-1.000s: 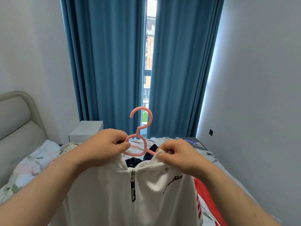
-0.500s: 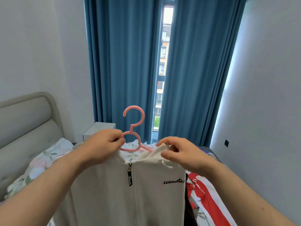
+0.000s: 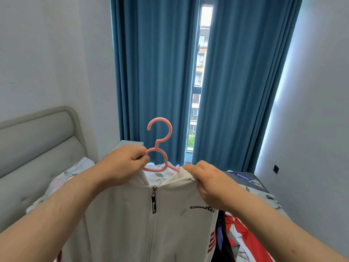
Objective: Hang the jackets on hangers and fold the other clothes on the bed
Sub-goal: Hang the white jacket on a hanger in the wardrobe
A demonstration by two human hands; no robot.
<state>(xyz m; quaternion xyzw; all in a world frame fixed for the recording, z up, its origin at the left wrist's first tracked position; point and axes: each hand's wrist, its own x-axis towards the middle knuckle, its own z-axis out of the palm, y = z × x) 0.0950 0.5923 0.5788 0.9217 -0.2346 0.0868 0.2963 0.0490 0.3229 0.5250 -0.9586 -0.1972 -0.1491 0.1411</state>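
the fingers of the left hand are curled tight round the left side of the pink hanger, on the loop just below its hook. the fingertips of the right hand pinch the collar edge of the white jacket, right where the hanger's right arm slips under the cloth. so i read both hands as holding, neither spread. the jacket hangs in front of me, zipped up, with its zipper pull lying just below the collar opening. beyond it the bed runs away towards the blue curtains, and a red striped garment lies on it near right, not yet folded. i judge the step to be seating the jacket's shoulders on the hanger. the left shoulder is hidden behind the left hand, so i cannot tell if it is on. next i would draw the right collar out over the arm's end, then lift the lot by the hook. i see no rail to hang it on.
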